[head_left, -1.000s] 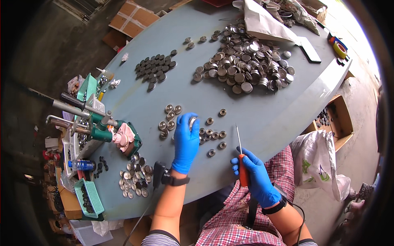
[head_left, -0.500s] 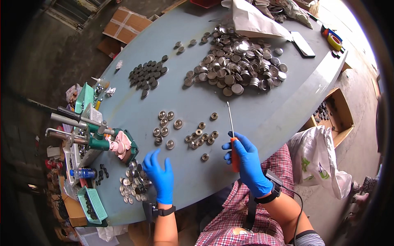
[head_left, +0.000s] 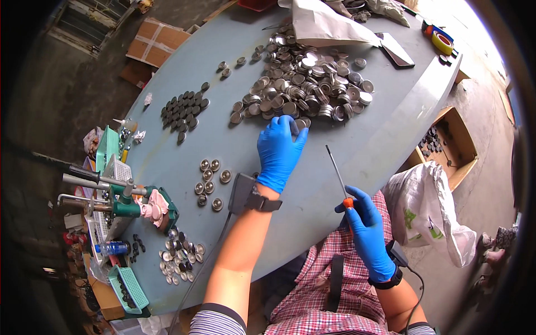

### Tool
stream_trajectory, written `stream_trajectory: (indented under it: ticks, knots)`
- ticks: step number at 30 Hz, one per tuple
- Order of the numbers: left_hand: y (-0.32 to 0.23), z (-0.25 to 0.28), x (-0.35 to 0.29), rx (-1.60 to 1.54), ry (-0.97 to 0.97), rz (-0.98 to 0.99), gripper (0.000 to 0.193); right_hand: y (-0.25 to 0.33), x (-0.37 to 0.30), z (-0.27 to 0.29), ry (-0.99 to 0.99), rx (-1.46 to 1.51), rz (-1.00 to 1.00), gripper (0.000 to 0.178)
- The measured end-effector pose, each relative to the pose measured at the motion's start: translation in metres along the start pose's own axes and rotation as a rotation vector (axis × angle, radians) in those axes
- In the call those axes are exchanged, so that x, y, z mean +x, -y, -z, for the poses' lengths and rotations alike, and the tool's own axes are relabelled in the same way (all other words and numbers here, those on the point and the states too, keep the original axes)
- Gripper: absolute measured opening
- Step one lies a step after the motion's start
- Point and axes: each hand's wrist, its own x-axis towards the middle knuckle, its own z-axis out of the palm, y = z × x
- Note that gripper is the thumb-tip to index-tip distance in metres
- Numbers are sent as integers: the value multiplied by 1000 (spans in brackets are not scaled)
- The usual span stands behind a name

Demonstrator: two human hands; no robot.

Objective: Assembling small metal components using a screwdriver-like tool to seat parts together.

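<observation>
My left hand, in a blue glove, reaches over the table to the near edge of a large heap of round metal caps. Its fingers are curled down among the caps, and what they hold, if anything, is hidden. My right hand, also gloved in blue, grips a screwdriver by its orange-red handle, above the table's near edge. The thin shaft points up and away from me. Several shiny round metal parts lie left of my left forearm, which covers the table area beside them.
Dark discs lie grouped at the left. A green hand press stands on the left edge, with small silver and dark caps below it. A phone and tape rolls lie far right; an open box stands beyond the table.
My left hand has swung from beside the press to the cap heap. My right hand, still with the screwdriver, has moved right and slightly nearer me. The view has shifted a little.
</observation>
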Motion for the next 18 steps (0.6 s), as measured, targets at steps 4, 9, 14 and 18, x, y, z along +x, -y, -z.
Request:
stream_trajectory:
  ticks: [4,9,14,18]
  knots:
    - [-14,39,-51,-548,70,168,21,5,-9,11,28,-250,167,39]
    - [-5,86,-117,-1310,265,392,41,40,-32,9,246,-763,403,51]
    - [-15,113,-146,-1378,238,487,38,45,-43,4,269,-1056,671,50]
    - [-11,124,-157,-1168,252,395,42,57,-52,-1,297,-1133,698,50]
